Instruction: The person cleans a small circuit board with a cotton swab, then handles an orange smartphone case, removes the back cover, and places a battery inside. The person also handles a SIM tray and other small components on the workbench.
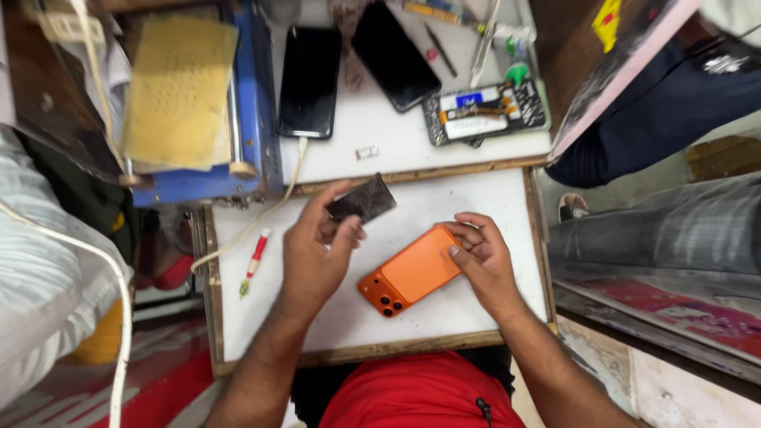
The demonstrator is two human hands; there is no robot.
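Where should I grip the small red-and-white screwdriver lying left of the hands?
Probably pinch the red-and-white screwdriver across its thicker red handle, coming straight down from above: it lies flat on the white board, apart from the left hand, with the cable just beside it.

Red garment at the lap, perhaps shorts, with 1 small black toggle; bare, sleeveless forearms.

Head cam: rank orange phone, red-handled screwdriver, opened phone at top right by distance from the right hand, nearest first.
From the right hand:
1. Orange phone: touching its fingers, lying back up on the white board.
2. Opened phone: on the upper board, beyond the hand and slightly right.
3. Red-handled screwdriver: far left of the board, past the left hand.
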